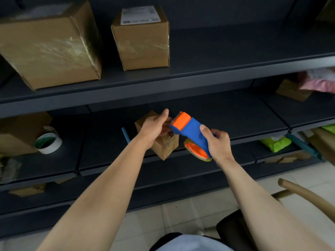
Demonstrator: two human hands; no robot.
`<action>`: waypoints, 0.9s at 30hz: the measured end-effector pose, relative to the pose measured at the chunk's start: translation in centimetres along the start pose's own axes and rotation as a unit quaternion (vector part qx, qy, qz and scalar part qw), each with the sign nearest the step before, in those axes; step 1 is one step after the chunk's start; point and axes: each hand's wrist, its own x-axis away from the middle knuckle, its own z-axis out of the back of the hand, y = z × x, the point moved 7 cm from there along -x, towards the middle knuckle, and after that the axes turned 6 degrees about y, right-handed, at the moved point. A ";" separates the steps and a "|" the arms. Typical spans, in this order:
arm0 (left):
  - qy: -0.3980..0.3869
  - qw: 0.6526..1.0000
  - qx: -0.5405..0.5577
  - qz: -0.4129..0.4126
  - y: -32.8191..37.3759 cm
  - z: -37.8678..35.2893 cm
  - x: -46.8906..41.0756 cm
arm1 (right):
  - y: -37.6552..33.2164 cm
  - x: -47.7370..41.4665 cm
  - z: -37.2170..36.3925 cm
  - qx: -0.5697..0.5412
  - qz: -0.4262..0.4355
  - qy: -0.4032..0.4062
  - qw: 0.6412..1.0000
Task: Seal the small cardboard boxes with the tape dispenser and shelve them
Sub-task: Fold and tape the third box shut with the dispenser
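Note:
A small cardboard box (165,145) stands on the front of the middle shelf (235,124), with clear tape on its near face. My left hand (155,125) grips its top, thumb raised. In my right hand (218,144) is a blue and orange tape dispenser (188,131), held by its body. Its orange head touches the top of the box beside my left fingers. The tape roll (198,153) hangs at the lower end of the dispenser.
Two taped cardboard boxes, a big one (49,46) and a smaller labelled one (143,38), sit on the upper shelf. A white tape roll (48,142) and another box (20,133) stand at the left of the middle shelf. Packages (275,144) lie lower right; a chair back (308,194) is near.

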 end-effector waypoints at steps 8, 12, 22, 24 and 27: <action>-0.083 0.989 0.088 0.090 -0.1 -0.7 -0.5 | -1.8 0.7 -0.5 -0.013 0.021 -0.035 0.999; -0.060 0.984 0.107 0.129 -0.6 -0.2 -0.6 | -2.2 1.0 -1.0 0.021 0.032 -0.038 0.999; 0.061 0.973 0.154 0.163 -1.6 3.1 -3.6 | -2.1 0.7 1.8 0.184 0.021 -0.059 0.981; 0.050 0.976 0.123 0.170 -2.4 4.1 -4.3 | -0.9 1.0 2.8 0.196 -0.005 -0.063 0.979; 0.013 0.979 0.086 0.184 -3.2 3.9 -4.7 | 0.1 1.6 2.8 0.200 -0.018 -0.066 0.977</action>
